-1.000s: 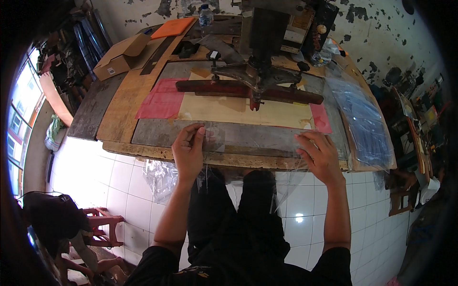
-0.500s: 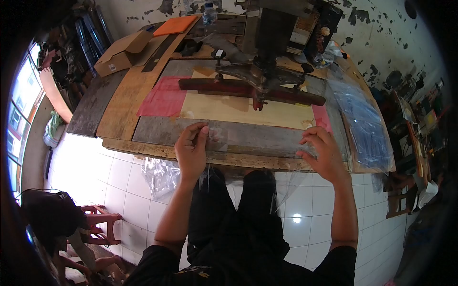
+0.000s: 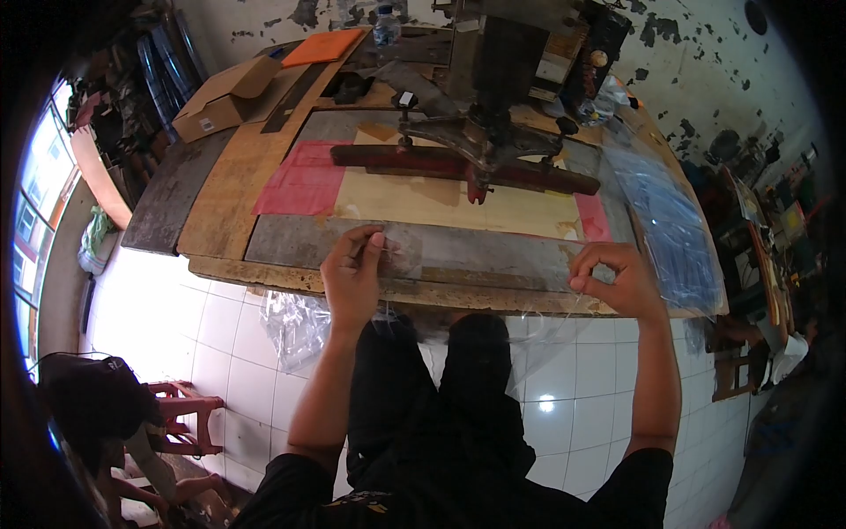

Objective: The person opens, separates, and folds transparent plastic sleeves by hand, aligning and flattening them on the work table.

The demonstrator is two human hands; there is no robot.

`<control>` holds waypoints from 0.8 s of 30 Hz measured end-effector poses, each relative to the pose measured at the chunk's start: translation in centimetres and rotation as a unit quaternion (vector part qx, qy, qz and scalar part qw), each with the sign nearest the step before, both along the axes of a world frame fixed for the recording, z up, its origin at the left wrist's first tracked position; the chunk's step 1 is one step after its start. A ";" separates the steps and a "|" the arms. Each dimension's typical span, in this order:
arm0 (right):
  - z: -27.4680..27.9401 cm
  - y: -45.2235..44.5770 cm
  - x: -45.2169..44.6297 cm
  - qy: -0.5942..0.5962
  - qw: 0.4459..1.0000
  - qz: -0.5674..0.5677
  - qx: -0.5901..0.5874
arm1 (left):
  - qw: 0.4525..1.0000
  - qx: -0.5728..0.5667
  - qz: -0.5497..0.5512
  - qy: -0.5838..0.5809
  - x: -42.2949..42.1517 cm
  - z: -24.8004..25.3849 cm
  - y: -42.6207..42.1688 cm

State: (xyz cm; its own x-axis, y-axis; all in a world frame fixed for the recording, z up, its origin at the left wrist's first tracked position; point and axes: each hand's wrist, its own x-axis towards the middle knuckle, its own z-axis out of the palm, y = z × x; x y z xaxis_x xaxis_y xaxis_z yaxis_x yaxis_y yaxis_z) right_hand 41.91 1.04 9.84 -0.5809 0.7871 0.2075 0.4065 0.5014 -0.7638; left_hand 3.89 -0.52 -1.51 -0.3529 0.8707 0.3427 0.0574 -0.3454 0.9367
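Observation:
A thin clear plastic sheet (image 3: 476, 264) stretches between my hands at the front edge of the bench, its outline faint. My left hand (image 3: 352, 264) is pinched shut on its left side. My right hand (image 3: 612, 278) has thumb and forefinger pressed together at its right side. Behind them, a yellow sheet (image 3: 414, 198) with pink ends (image 3: 300, 181) lies on the grey metal plate (image 3: 291, 242). Over it is the dark red bar (image 3: 397, 161) of a metal press (image 3: 485, 141).
Clear plastic sleeves (image 3: 674, 238) are piled at the bench's right. A cardboard box (image 3: 225, 97), an orange pad (image 3: 322, 48) and a bottle (image 3: 386, 28) stand farther back. Crumpled plastic (image 3: 295, 331) hangs under the front edge. Another person (image 3: 97, 406) is at lower left, beside a red stool (image 3: 189, 410).
My right hand has moved right, and its spread fingers have closed into a pinch. The plastic's right side has shifted with it. My left hand stays nearly in place.

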 end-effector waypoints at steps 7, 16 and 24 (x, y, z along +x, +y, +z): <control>-1.1 -2.0 -1.3 0.181 0.974 -0.093 -0.104 | 1.000 -0.010 -0.013 -0.025 0.1 1.1 -0.5; -1.1 -2.4 -1.2 0.129 0.976 -0.151 -0.088 | 0.999 -0.008 -0.024 -0.046 0.2 1.0 -0.4; -0.6 -2.3 -1.4 0.092 0.980 -0.159 -0.080 | 0.999 -0.018 -0.018 -0.024 0.1 1.3 -0.4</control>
